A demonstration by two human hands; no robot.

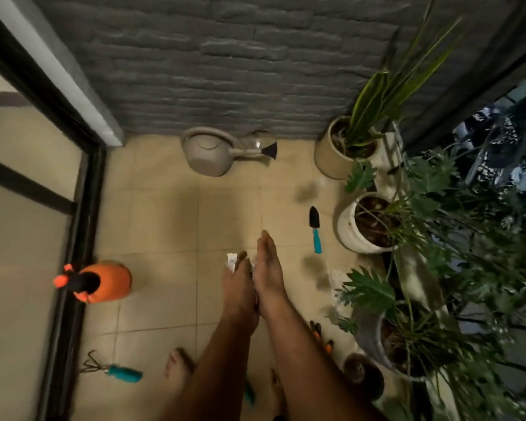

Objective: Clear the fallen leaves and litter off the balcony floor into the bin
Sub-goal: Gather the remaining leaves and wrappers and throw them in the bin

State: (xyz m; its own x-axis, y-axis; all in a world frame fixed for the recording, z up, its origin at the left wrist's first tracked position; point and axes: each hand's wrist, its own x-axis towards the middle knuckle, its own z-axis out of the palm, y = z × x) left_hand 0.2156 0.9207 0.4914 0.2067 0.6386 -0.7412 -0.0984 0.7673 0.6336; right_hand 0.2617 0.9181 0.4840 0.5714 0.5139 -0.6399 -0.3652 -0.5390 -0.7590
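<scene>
Pressing together over open tiles, left hand (237, 287) and right hand (268, 268) pinch white litter (232, 260).

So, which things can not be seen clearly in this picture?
- Head view: litter between left hand and right hand, mostly covered, kind unclear.
- Bin: not in view.
- Dark patches on floor: blurred, leaves or shadow unclear.
- Teal handle: hidden by forearm.

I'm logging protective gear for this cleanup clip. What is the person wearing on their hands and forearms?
Nothing that shows: the left hand and right hand are bare, without gloves, and both forearms are uncovered, with no sleeves, watch or bands in view. The picture is blurred, so small rings cannot be ruled out.
</scene>
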